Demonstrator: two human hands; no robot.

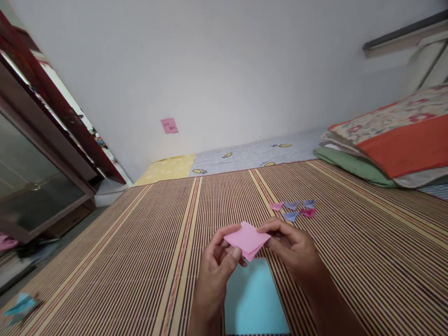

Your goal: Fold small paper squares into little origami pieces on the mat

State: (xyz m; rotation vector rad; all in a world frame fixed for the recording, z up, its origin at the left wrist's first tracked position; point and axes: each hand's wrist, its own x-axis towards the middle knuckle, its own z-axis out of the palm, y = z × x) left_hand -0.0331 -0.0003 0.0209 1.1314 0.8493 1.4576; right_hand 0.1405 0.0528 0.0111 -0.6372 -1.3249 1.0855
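A folded pink paper square is held above the striped mat. My left hand pinches its lower left edge with thumb and fingers closed on it. At the paper's right corner, my right hand grips it with fingertips pressed together. A light blue sheet lies flat on the mat right under the hands. Several small folded paper pieces, pink, blue and purple, lie a little beyond the right hand.
Folded bedding and a green pillow are stacked at the right. A pink sticky note is on the white wall. A dark wooden cabinet with glass stands at left. Blue paper lies at the lower left.
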